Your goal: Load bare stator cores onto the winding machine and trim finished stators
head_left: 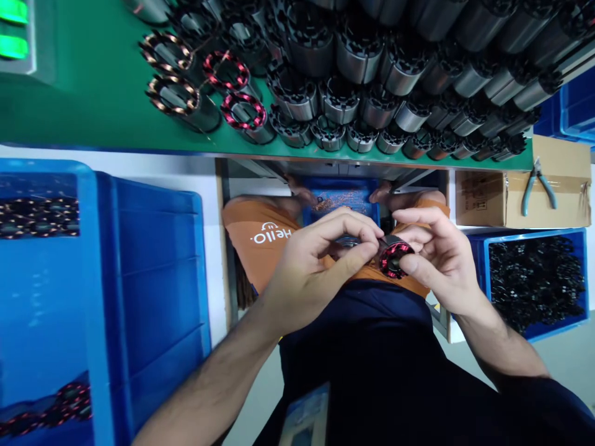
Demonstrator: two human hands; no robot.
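Note:
Over my lap, my right hand (437, 257) grips a motor stator (394, 257) with red copper windings, its wound end turned toward me. The thumb presses on the near rim and the fingers lie behind it. My left hand (320, 266) is pinched, thumb against forefinger, right at the stator's left side. Whatever sits between those fingertips is too small to make out. Part of a shiny round metal thing (348, 241) shows behind my left fingers, mostly hidden.
Rows of stator cores (341, 99) stand on the green bench (106, 118), some wound in red or copper. Blue bins (153, 297) stand at left. At right, pliers (538, 183) lie on a cardboard box (569, 210), above a bin of black parts (534, 279). A blue tray (341, 186) holds wire scraps.

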